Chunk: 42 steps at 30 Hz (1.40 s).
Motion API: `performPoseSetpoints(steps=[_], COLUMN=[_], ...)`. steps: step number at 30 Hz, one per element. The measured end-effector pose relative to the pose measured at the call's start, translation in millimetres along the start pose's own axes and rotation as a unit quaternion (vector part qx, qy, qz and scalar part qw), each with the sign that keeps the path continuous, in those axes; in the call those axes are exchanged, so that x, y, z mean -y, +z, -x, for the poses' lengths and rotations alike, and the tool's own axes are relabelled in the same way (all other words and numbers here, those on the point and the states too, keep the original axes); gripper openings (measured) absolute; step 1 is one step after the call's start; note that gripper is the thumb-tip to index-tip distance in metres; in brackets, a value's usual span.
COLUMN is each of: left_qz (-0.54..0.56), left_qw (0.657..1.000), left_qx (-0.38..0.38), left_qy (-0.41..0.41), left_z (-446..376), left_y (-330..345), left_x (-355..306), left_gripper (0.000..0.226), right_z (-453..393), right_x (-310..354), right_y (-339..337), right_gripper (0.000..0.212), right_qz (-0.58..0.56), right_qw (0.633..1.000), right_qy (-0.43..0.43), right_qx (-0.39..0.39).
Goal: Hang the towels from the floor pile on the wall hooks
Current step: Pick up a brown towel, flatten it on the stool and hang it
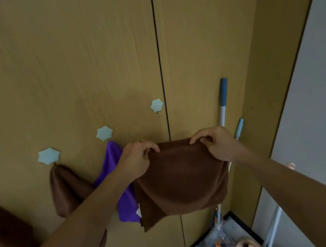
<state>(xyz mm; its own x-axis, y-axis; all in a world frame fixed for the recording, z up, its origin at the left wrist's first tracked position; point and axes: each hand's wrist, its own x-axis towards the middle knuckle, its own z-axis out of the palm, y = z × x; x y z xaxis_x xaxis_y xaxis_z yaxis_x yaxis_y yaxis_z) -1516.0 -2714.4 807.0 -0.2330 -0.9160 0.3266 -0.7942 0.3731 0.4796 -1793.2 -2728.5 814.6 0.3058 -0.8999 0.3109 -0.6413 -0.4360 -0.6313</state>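
two hands hold a brown towel (181, 181) by its top edge before the wooden wall (65, 63); left hand (137, 160) and right hand (216, 145) each pinch it, below the bare star hook (157, 105); beside it, a purple towel (123, 191) hangs from the middle hook (104, 133), another brown towel (67, 191) from the left hook (48, 156).

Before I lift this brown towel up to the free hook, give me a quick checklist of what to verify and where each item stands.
1. Left hand has a grip on the top edge of the held brown towel: ok.
2. Right hand pinches the same edge: ok.
3. Rightmost star hook is free, its metal prong bare: ok.
4. Towel has a hanging loop ready: cannot tell, none shows.
5. Neighbouring purple towel stays out of the way: not ok, the brown towel overlaps it.
6. Mop handle leaning to the right of the hook leaves room: ok.
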Motion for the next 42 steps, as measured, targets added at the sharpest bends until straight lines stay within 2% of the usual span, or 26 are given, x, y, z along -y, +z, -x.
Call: performPoseSetpoints(steps=[5, 9, 13, 21, 25, 27, 30, 33, 35, 37, 39, 40, 42], left_qz=[-0.132, -0.207, -0.286, -0.315, -0.292, -0.230, -0.071, 0.076, 0.114, 0.059, -0.030, -0.079, -0.155], left_qw=[0.991, 0.978, 0.958, 0.949, 0.956, 0.971, 0.985, 0.970, 0.955, 0.956, 0.958, 0.956, 0.944], left_qx=[0.010, 0.010, 0.001, -0.026, -0.025, -0.053, -0.151, -0.199, -0.207, -0.211, -0.200, -0.192, -0.163], left_qy=[0.024, 0.016, -0.003, -0.016, -0.021, -0.021, -0.047, -0.117, -0.178, -0.197, -0.202, -0.209, -0.242], left_z=[-14, -40, -70, -101, -101, -100, -100, -103, -104, -103, -102, -101, -96], left_y=[-1, -5, -12, 15, 44, 64, 89, 101, 102, 103, 103, 104, 107], left_x=[2, 7, 4, 18, 26, 32, 38, 27, 22, 20, 16, 13, 2], left_gripper=[0.058, 0.065, 0.069, 0.068, 0.064, 0.063, 0.058, 0.051, 0.044, 0.035, 0.029, 0.027, 0.029], right_z=[-36, -67, -101, -148, -148, -143, -147, -149, -147, -143, -142, -141, -139], right_x=[-5, 5, 7, -21, -51, -60, -70, -74, -74, -73, -72, -73, -75], right_y=[0, -3, -5, 24, 54, 67, 81, 89, 91, 90, 87, 86, 83], right_gripper=[0.061, 0.065, 0.068, 0.068, 0.058, 0.063, 0.051, 0.051, 0.049, 0.046, 0.039, 0.035, 0.031], right_qz=[0.198, 0.328, 0.366, 0.341, 0.229, 0.108, -0.003, -0.074, -0.059, 0.056, 0.158, 0.178, 0.134], right_qw=[0.973, 0.935, 0.922, 0.933, 0.967, 0.989, 0.995, 0.992, 0.993, 0.987, 0.965, 0.960, 0.977], right_qy=[-0.090, -0.115, -0.120, -0.114, -0.105, -0.104, -0.102, -0.098, -0.102, -0.138, -0.172, -0.174, -0.152], right_qx=[0.075, 0.065, 0.047, 0.027, 0.030, 0.010, -0.008, 0.009, 0.012, -0.053, -0.120, -0.130, -0.069])
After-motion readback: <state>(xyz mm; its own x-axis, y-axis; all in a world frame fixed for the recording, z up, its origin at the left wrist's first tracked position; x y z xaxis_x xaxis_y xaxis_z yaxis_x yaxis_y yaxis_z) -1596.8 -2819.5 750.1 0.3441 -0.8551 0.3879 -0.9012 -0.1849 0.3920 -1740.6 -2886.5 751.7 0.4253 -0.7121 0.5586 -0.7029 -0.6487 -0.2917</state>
